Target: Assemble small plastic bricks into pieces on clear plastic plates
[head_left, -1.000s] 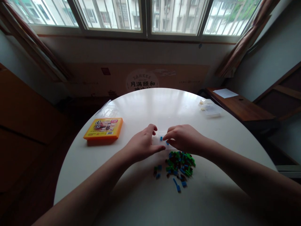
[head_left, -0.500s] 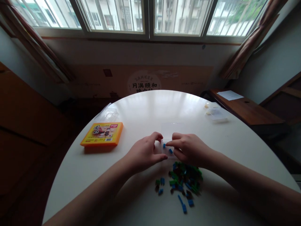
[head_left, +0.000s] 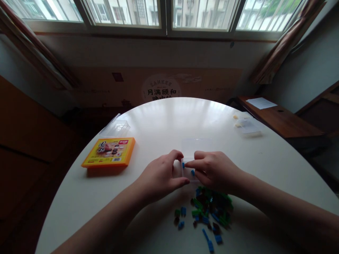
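Note:
A small clear plastic box lies on the white table with its lid side spread out flat behind it. My left hand curves round the box's left end, thumb at the front edge and fingers at the back edge. Inside are a blue block against the left wall and another blue block nearer the middle. My right hand reaches in from the right, its index finger stretched out and touching the left block, the other fingers bent. A pile of green, blue and dark toy bricks lies just in front.
Several loose bricks and a long blue piece lie near me. A yellow-orange game box and clear plastic packaging sit at left. More clear boxes stand at the far right of the round table.
The left blue block has slid slightly left, up to the box wall, with my right index finger on it. My left hand stays at the box. The view has shifted slightly.

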Available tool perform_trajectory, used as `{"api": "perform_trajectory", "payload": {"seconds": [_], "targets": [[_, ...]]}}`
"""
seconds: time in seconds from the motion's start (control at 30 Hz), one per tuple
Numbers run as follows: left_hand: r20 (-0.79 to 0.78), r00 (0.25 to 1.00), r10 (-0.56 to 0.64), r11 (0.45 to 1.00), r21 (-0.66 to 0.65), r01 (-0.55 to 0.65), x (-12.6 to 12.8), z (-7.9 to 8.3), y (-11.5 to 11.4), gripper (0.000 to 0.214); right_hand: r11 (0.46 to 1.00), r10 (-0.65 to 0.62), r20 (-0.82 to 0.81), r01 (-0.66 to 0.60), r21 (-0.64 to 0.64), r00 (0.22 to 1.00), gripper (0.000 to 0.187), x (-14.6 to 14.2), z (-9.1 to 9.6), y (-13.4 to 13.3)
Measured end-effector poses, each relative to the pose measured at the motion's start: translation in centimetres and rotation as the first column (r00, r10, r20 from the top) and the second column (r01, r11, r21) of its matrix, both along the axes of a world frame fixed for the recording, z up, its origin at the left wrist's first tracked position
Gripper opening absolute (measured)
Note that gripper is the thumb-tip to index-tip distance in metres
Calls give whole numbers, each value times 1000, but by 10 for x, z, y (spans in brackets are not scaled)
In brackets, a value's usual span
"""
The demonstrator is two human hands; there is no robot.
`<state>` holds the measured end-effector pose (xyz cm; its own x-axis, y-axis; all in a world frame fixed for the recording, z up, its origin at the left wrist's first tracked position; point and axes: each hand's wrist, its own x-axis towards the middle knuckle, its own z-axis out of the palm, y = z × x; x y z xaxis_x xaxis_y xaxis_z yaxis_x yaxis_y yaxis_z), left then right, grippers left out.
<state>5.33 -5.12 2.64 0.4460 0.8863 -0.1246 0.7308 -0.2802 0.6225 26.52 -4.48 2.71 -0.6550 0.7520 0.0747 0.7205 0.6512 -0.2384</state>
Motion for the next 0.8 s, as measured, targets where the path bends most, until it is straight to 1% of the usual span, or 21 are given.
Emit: {"api": "perform_trajectory", "payload": {"seconds": [0.23, 0.5, 0.8], "targets": [[-4, 1000, 1, 1000, 4, -1, 1, 0, 0, 51, 999, -22, 5, 22, 27, 1000, 18, -1, -3, 1], [0, 1000, 4, 1000, 9, -4, 0, 1, -2, 53, 999, 0, -28, 1, 33, 1000, 22, 3, 1, 2], [-19, 1000, 11, 1000, 9, -11, 1, 3, -2, 52, 998, 13, 4, -13, 59, 1000, 25, 2, -4, 4]]}}
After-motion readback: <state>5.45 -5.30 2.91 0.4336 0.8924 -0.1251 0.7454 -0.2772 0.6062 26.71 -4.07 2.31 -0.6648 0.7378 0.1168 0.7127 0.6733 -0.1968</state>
